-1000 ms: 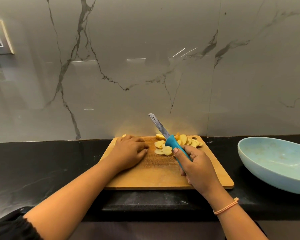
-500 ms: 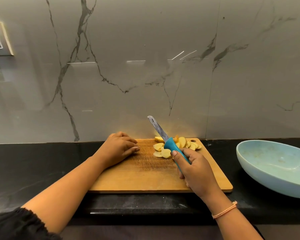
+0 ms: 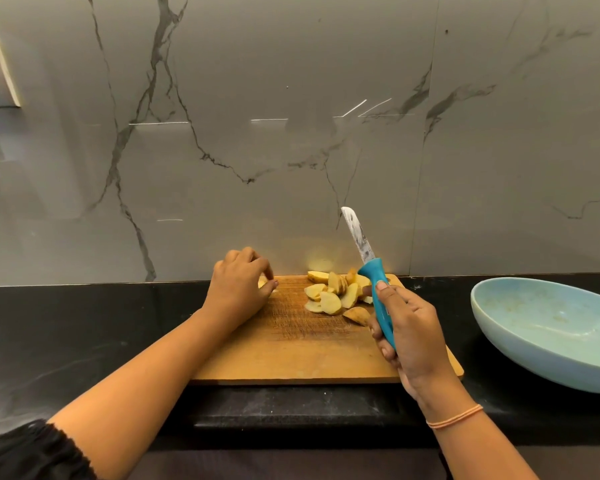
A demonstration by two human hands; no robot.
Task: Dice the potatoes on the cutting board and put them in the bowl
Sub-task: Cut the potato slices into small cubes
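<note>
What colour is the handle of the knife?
Teal blue plastic knife handle, gripped in the right hand; head view shows it best.

Black counter w/ wooden cutting board & light-blue bowl on it.

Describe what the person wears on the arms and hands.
The left arm has a black ruffled sleeve near the elbow; the forearm and left hand are bare. The right hand is bare too, with a thin orange thread band at the wrist. No gloves show.
</note>
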